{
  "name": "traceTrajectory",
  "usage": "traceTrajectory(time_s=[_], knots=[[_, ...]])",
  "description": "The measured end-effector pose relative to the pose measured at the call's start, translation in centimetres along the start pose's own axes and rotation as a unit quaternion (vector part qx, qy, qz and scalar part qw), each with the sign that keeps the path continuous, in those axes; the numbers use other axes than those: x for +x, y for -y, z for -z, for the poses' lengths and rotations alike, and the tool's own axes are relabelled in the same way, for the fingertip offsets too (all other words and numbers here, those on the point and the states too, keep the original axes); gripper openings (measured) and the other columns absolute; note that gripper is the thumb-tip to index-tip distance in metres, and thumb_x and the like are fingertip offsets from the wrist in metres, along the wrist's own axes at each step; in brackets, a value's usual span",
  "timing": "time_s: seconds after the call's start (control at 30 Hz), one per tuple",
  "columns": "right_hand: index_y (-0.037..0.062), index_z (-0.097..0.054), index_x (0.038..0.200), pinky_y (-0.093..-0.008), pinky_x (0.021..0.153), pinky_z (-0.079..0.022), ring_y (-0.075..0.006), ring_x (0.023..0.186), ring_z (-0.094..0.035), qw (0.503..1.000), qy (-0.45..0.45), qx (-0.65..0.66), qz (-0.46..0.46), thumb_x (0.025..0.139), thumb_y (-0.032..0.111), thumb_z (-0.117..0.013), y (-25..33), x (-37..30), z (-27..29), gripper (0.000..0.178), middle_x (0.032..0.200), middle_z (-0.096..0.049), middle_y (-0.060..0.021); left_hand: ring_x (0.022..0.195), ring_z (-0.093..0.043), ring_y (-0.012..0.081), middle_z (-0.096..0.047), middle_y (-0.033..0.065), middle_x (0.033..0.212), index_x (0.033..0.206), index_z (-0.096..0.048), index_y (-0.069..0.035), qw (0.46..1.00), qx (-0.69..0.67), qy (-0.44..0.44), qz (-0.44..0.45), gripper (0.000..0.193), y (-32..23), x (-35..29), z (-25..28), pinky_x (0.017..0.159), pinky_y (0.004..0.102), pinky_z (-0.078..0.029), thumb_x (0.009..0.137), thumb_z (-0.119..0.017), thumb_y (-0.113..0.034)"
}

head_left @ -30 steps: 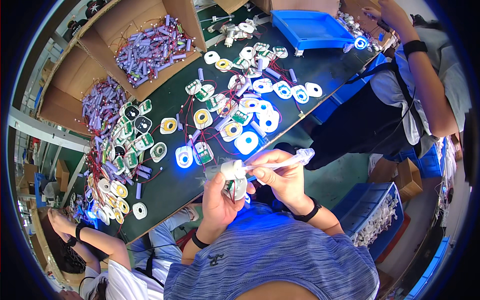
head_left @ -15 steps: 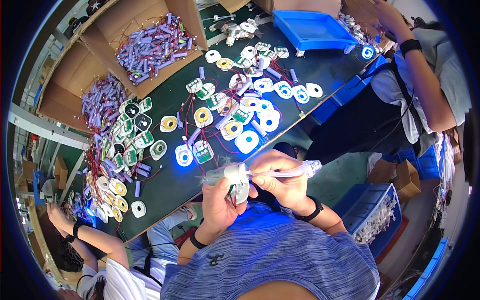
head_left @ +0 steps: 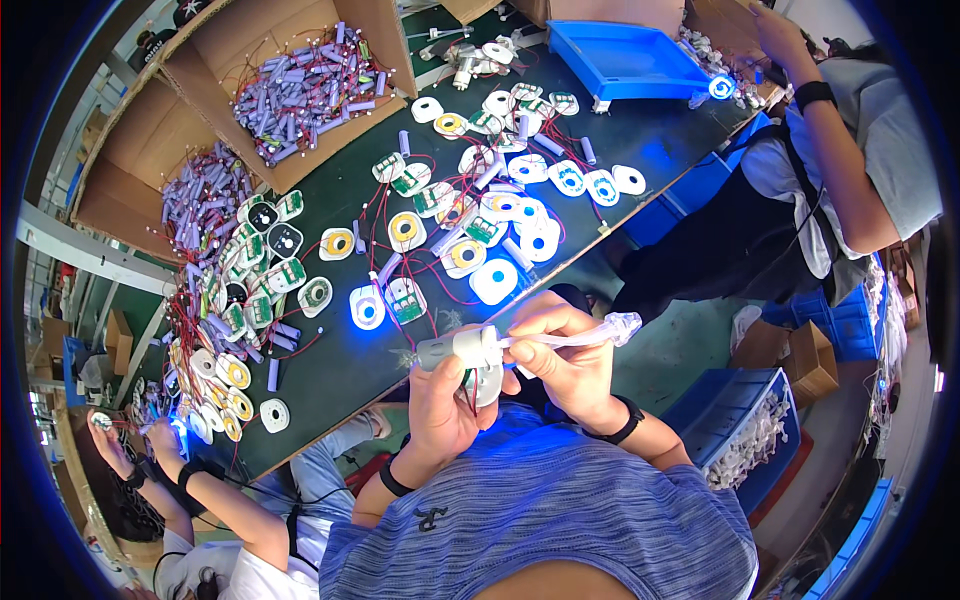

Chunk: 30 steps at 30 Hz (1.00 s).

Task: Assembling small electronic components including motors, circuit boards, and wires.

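We see a dark green table (head_left: 340,370) running aslant from the lower left to the upper right of the frame. Just right of centre, below its edge, we see green floor (head_left: 655,358). A pale beam (head_left: 100,258) slopes across the left. Blue light (head_left: 512,297) spills over the tabletop near the centre; we cannot tell whether the pale patch (head_left: 817,15) at upper right is wall or window.

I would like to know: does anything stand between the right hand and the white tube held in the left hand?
Nothing visible blocks the way. Only the clear strip, pinched by the right hand, runs toward the white tube in the left hand. The round plate shows lower in the picture, outside this path.
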State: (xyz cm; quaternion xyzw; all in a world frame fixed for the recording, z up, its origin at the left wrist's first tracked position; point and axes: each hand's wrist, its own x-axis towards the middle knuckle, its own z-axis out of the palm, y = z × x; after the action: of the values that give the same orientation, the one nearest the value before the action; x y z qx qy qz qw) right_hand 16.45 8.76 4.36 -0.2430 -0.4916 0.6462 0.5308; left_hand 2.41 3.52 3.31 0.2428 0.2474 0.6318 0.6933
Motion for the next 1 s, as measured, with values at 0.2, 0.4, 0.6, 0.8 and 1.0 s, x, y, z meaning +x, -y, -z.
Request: traceTrajectory(time_s=[0.2, 0.4, 0.6, 0.8, 1.0], knots=[[0.0012, -0.063, 0.087, -0.0255, 0.069, -0.045, -0.0128, 0.079, -0.056, 0.997, 0.02, -0.055, 0.055, 0.077, 0.006, -0.067, 0.2, 0.1, 0.1, 0.012, 0.087, -0.058, -0.0084, 0.064, -0.062, 0.0193, -0.06, 0.0164, 0.088, 0.114, -0.047, 0.003, 1.0, 0.005, -0.005, -0.011, 0.043, -0.2, 0.0, -0.6, 0.039, 0.0222, -0.045, 0.089, -0.047, -0.031], [0.0001, -0.062, 0.089, -0.0256, 0.067, -0.046, -0.0137, 0.077, -0.057, 0.993, 0.053, -0.074, 0.07, 0.077, 0.006, -0.067, 0.6, 0.3, 0.3, 0.014, 0.088, -0.058, -0.0097, 0.067, -0.063, 0.0206, -0.061, 0.0186, 0.085, 0.115, -0.046, 0.006, 1.0, -0.002, 0.011, -0.006, 0.045, -0.5, -0.2, -0.6, 0.036, 0.0218, -0.045, 0.089, -0.05, -0.03], [0.0003, -0.063, 0.088, -0.0255, 0.067, -0.046, -0.0135, 0.076, -0.058, 0.992, 0.05, -0.091, 0.075, 0.076, 0.007, -0.068, 0.5, 0.2, 0.2, 0.014, 0.087, -0.06, -0.0093, 0.067, -0.064, 0.0211, -0.061, 0.0185, 0.085, 0.115, -0.046, 0.007, 0.999, 0.029, 0.021, -0.007, 0.044, -0.8, -0.2, -0.7, 0.037, 0.0221, -0.045, 0.089, -0.049, -0.029], [0.0002, -0.057, 0.099, -0.0254, 0.07, -0.046, -0.0128, 0.076, -0.058, 0.999, 0.013, -0.041, -0.009, 0.077, 0.01, -0.068, -0.4, -0.7, 1.3, 0.026, 0.091, -0.06, -0.0072, 0.049, -0.059, 0.0167, -0.061, 0.0199, 0.073, 0.11, -0.049, 0.007, 0.988, 0.149, -0.036, 0.006, 0.042, -1.2, 0.9, -1.8, 0.029, 0.0199, -0.034, 0.088, -0.049, -0.029], [-0.001, -0.045, 0.118, -0.0275, 0.082, -0.043, -0.0135, 0.093, -0.053, 0.959, 0.086, -0.199, -0.181, 0.079, 0.017, -0.067, -0.6, -3.0, 6.6, 0.048, 0.105, -0.056, -0.0081, 0.055, -0.059, 0.0136, -0.063, 0.0179, 0.081, 0.105, -0.054, 0.006, 0.987, 0.141, 0.025, 0.075, 0.028, -1.9, 2.4, -1.5, 0.038, 0.0204, -0.04, 0.087, -0.051, -0.015]])
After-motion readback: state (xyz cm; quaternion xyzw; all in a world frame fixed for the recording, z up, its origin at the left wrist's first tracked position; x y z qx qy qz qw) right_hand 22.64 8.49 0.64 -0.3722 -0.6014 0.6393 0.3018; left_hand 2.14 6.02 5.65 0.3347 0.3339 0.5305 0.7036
